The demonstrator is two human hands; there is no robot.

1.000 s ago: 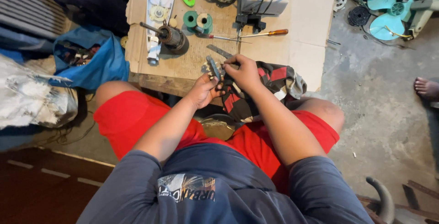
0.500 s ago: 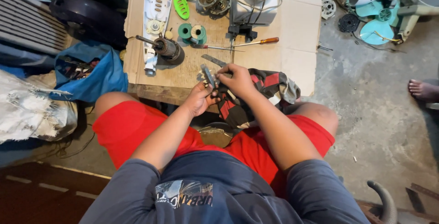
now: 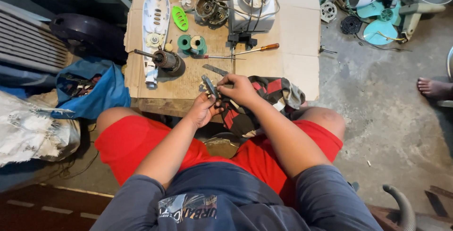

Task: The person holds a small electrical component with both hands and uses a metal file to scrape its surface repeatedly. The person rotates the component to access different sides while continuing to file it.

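The low wooden table is crowded, and the work goes on at its near edge, at about 6 o'clock from the white motor housing. There both hands are close together: the left hand is closed around a small dark metal part, and the right hand pinches a grey slim tool against it, just beside a red and black cloth. The tool's long axis runs from about 11 o'clock to 5 o'clock, and its free end points up-left toward the dark motor rotor; which end is the working tip I cannot tell. In my judgement the tool can slip off the small part if the push is not straight, and it can hit the fingers of the left hand. Also a small piece can fall over the table edge onto the red shorts, because the hands work half over the lap.
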